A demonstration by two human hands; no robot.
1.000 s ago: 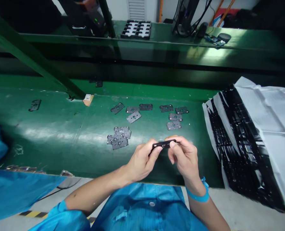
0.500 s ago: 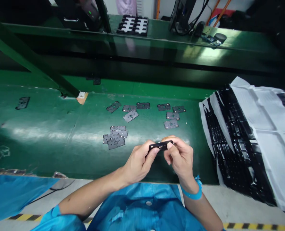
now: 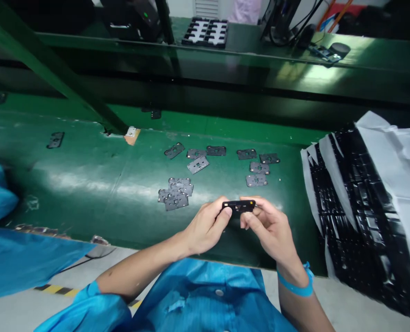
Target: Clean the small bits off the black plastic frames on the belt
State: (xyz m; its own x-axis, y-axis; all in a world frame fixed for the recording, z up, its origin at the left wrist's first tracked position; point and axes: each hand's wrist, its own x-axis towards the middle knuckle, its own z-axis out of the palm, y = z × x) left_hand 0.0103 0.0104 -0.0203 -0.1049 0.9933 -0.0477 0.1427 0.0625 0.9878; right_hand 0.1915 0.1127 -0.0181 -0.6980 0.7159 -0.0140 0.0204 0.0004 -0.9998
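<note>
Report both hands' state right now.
Left hand: closed, holding one end of the black part.
Right hand: closed lightly, holding the other end of the same part.

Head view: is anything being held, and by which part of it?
A black plate, by both ends: left hand on the left, right hand on the right.

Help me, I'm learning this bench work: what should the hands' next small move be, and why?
Probably turn the black part squarely to the camera: the left hand pinches one end, the right hand is at the other, and the part shows only at a slant.
</note>
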